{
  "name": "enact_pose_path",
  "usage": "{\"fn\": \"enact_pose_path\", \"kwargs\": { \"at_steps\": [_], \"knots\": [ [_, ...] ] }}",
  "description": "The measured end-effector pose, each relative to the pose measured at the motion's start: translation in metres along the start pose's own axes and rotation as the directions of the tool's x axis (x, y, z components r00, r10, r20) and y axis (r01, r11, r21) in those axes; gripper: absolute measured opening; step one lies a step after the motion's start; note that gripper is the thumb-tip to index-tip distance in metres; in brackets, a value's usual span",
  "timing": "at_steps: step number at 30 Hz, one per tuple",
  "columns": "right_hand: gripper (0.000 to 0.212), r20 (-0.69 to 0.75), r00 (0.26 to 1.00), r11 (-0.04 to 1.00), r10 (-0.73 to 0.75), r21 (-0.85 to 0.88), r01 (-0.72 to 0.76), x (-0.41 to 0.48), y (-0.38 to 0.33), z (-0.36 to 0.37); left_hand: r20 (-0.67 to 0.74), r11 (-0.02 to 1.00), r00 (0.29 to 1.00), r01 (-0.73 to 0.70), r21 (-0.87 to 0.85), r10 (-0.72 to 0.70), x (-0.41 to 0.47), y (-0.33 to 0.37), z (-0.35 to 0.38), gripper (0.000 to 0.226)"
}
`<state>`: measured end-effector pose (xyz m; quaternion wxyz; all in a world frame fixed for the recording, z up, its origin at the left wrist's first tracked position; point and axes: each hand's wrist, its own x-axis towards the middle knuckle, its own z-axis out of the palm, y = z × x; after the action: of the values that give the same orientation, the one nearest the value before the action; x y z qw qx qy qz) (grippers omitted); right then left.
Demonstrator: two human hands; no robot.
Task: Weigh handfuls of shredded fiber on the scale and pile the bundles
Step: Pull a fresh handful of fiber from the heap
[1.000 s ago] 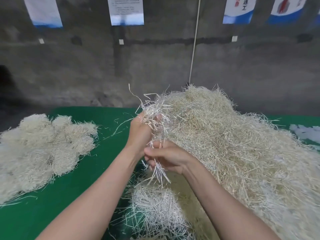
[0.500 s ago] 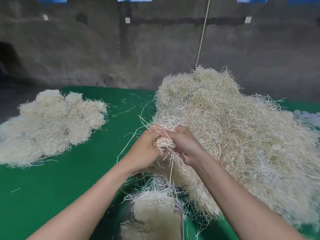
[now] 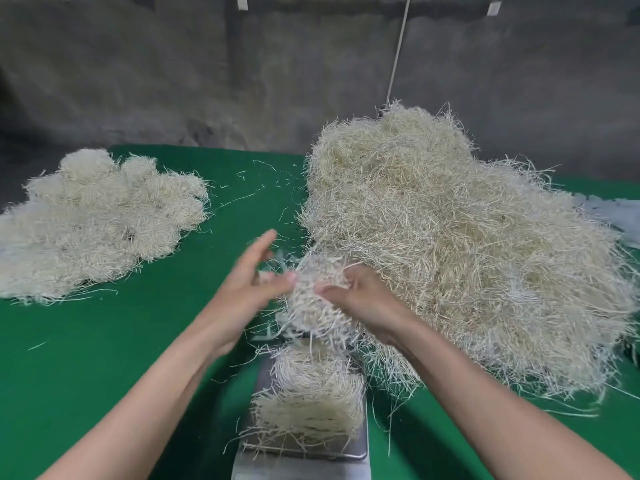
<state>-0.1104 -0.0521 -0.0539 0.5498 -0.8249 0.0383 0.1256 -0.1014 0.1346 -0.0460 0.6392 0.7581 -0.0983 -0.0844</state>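
Shredded fiber heap (image 3: 450,254) fills the right half of the table (image 3: 86,358), its edge spilling against the scale (image 3: 304,457). The pile of bundles (image 3: 97,220) sits far left, and I see open green between them. Above the scale's loaded pan, the right hand (image 3: 360,296) grips a handful (image 3: 311,296). The left hand (image 3: 249,285), blurred, lies against it with fingers straight.

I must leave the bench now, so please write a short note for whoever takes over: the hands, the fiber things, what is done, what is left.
Left hand: open, fingers straight, beside the handful.
Right hand: fingers curled into the handful, held above the far end of the scale.
A portion of fiber lies on the scale.
Loose heap at right, pile of bundles at left, on the green table.
Done: many bundles piled.
Left: weigh this handful, pile it, work through the heap.
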Motion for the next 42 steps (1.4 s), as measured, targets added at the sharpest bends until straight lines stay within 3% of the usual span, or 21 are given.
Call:
{"fn": "enact_pose_path", "kwargs": {
  "at_steps": [2,5,7,10,15,17,19,22,24,27,30,32,34,38,42],
  "knots": [
    [0.043,0.077,0.996,0.999,0.033,-0.007,-0.033,-0.003,0.004,0.009,0.122,0.997,0.992,0.032,0.074,-0.041,-0.007,-0.008,0.012,0.063],
    [0.055,0.106,0.994,0.986,0.04,0.155,-0.056,-0.005,0.017,0.001,-0.079,0.98,0.997,0.035,0.194,-0.02,-0.01,-0.029,0.017,0.041],
    [0.056,0.13,0.991,0.983,-0.011,0.186,-0.013,-0.011,0.028,-0.006,-0.139,0.989,0.987,0.101,0.112,-0.085,-0.013,-0.041,0.018,0.038],
    [0.032,0.068,0.992,0.991,-0.106,-0.072,0.11,-0.016,0.048,-0.004,-0.108,0.976,0.97,0.219,0.007,-0.216,-0.015,-0.053,0.02,0.036],
    [0.025,-0.073,0.989,0.957,-0.128,-0.271,0.104,-0.009,0.068,0.006,0.061,0.939,0.961,0.247,0.241,-0.268,-0.017,-0.07,0.013,0.026],
    [0.027,-0.111,0.983,0.941,-0.145,-0.322,0.102,-0.006,0.074,0.01,0.041,0.892,0.97,0.204,0.402,-0.24,-0.018,-0.078,0.01,0.022],
    [0.024,-0.131,0.978,0.934,-0.161,-0.34,0.108,-0.005,0.08,0.014,-0.075,0.804,0.987,0.162,0.573,-0.145,-0.019,-0.086,0.01,0.027],
    [0.024,-0.1,0.983,0.945,-0.154,-0.306,0.117,-0.003,0.086,0.021,-0.209,0.715,0.978,0.129,0.687,0.024,-0.022,-0.1,0.016,0.012],
    [0.027,-0.044,0.989,0.937,-0.144,-0.326,0.122,-0.004,0.088,0.025,-0.216,0.678,0.976,0.142,0.722,0.026,-0.024,-0.111,0.021,0.012],
    [0.032,-0.003,0.991,0.923,-0.134,-0.363,0.124,-0.004,0.089,0.031,-0.254,0.727,0.966,0.214,0.653,-0.056,-0.022,-0.118,0.028,0.036],
    [0.026,-0.038,0.99,0.958,-0.136,-0.259,0.121,-0.005,0.09,0.031,-0.247,0.891,0.954,0.257,0.374,-0.171,-0.02,-0.115,0.023,0.059],
    [0.028,-0.055,0.991,0.985,-0.119,-0.133,0.111,-0.006,0.087,0.029,-0.176,0.957,0.96,0.244,0.156,-0.216,-0.022,-0.109,0.016,0.063],
    [0.035,-0.067,0.991,0.99,-0.119,-0.08,0.114,-0.008,0.084,0.026,-0.13,0.975,0.969,0.217,0.047,-0.21,-0.024,-0.102,0.012,0.059],
    [0.035,-0.09,0.979,0.983,-0.184,-0.024,0.183,-0.012,0.08,0.023,-0.137,0.985,0.976,0.171,0.009,-0.168,-0.027,-0.091,0.004,0.045],
    [0.022,-0.122,0.964,0.97,-0.236,0.03,0.241,-0.02,0.071,0.022,-0.209,0.985,0.977,0.084,0.149,-0.052,-0.032,-0.08,-0.003,0.034]
  ]
}}
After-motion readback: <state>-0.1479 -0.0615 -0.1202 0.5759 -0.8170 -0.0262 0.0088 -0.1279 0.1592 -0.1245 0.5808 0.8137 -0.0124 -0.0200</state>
